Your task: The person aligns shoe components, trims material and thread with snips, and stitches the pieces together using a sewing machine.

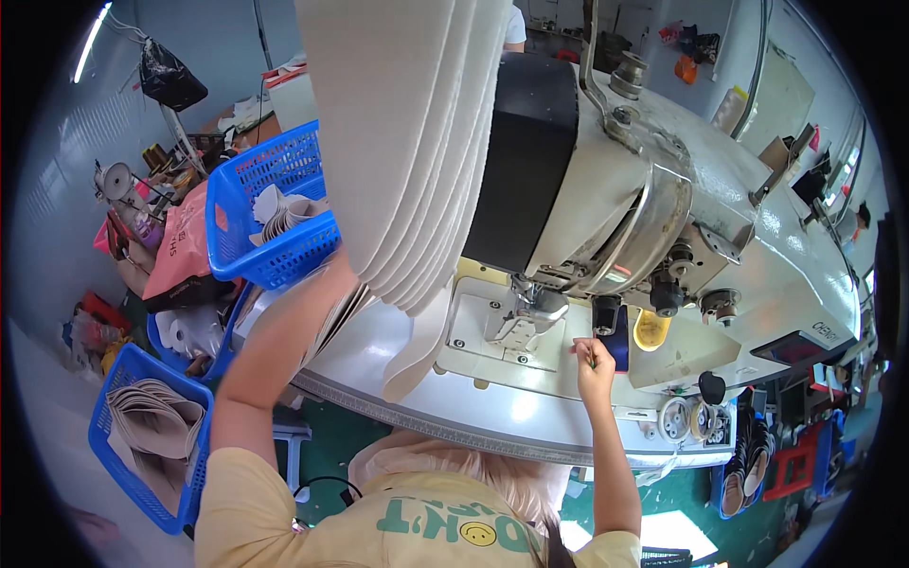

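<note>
A layered stack of long, cream, round-ended flat pieces [407, 161] rises close in front of me, left of the sewing machine [606, 199]. My left forearm [270, 336] reaches up behind these pieces, which hide the hand and its fingers. One loose piece [417, 355] hangs down beside the presser foot [516, 331]. More pieces [331, 327] lie fanned on the table by my left arm. To the right of the presser foot, my right hand [594, 367] is closed, fingers pinched together. Something small and greenish shows at its fingers, too small to name.
A blue basket [275, 270] with curled pieces stands at the far left; another blue basket [170, 492] sits lower left. The table's curved front edge [426, 431] runs before me. Bobbin-like wheels [674, 418] are at the right. Another person's sleeve [516, 24] shows behind.
</note>
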Demonstrator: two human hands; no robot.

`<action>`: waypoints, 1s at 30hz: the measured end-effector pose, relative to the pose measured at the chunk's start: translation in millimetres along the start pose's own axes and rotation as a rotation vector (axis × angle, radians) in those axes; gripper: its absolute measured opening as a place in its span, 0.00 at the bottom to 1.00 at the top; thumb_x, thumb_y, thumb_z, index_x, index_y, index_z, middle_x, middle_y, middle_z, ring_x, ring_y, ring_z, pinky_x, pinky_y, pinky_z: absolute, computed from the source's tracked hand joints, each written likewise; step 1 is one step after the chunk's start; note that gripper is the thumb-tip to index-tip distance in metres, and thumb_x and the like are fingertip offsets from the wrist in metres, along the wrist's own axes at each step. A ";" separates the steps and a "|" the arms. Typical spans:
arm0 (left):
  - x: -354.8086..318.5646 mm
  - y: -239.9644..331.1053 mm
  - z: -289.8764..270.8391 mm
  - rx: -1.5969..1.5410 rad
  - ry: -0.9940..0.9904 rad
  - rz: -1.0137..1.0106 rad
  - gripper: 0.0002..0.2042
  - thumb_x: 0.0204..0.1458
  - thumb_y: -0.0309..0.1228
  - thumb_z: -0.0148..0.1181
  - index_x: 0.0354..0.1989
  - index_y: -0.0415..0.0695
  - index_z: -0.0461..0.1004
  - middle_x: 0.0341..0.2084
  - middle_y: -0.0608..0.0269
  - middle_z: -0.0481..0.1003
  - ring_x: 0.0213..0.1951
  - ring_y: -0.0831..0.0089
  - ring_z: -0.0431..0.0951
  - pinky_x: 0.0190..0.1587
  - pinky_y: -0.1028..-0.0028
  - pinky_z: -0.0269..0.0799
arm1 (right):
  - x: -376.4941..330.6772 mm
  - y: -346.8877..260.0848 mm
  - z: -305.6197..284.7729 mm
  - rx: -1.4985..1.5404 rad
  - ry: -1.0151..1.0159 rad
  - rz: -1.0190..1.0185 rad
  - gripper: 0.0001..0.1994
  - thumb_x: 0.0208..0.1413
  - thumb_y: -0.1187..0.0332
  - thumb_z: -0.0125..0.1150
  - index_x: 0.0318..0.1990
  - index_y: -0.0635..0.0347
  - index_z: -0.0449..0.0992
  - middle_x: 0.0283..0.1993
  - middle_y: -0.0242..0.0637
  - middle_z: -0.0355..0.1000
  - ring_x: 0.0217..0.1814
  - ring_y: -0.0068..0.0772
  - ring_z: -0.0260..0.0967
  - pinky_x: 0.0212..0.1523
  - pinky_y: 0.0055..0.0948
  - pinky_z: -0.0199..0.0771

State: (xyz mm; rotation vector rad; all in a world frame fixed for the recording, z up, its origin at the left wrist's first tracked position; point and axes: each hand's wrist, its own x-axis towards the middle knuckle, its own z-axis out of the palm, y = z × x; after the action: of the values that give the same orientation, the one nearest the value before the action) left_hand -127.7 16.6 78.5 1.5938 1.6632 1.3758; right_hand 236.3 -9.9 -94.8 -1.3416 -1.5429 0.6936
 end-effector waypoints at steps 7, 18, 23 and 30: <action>-91.5 -128.3 98.8 0.729 -0.477 0.225 0.50 0.35 0.45 0.72 0.66 0.43 0.49 0.64 0.34 0.42 0.58 0.31 0.56 0.55 0.53 0.63 | -20.0 -18.6 18.9 -0.017 -0.180 -0.033 0.06 0.51 0.81 0.53 0.36 0.66 0.74 0.25 0.39 0.73 0.28 0.27 0.75 0.32 0.25 0.71; -149.5 -81.4 31.7 -0.607 -0.463 -0.308 0.07 0.55 0.26 0.56 0.38 0.37 0.72 0.28 0.69 0.74 0.29 0.87 0.71 0.32 0.83 0.67 | -48.7 -42.3 79.6 0.457 -0.357 0.019 0.09 0.56 0.76 0.54 0.43 0.66 0.72 0.33 0.37 0.76 0.30 0.26 0.73 0.28 0.25 0.70; -196.9 -70.2 48.6 -0.914 -0.513 -0.579 0.12 0.54 0.26 0.56 0.45 0.36 0.70 0.35 0.63 0.76 0.34 0.79 0.76 0.38 0.77 0.72 | -69.9 -87.1 105.5 1.066 -0.221 0.536 0.14 0.52 0.82 0.54 0.47 0.64 0.68 0.35 0.35 0.73 0.33 0.20 0.71 0.25 0.17 0.68; -211.6 -93.6 71.6 -1.152 -0.634 -0.727 0.14 0.57 0.28 0.52 0.51 0.39 0.67 0.38 0.63 0.75 0.38 0.76 0.77 0.43 0.74 0.74 | -80.5 -104.7 80.3 1.216 -0.256 0.229 0.09 0.59 0.78 0.49 0.46 0.66 0.71 0.26 0.27 0.68 0.25 0.17 0.65 0.21 0.14 0.60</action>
State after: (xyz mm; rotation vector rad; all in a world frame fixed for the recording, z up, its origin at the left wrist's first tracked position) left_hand -62.7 -139.2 -95.2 0.5312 0.6534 0.9393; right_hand 115.6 -99.2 -57.8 -0.4834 -0.8053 1.6385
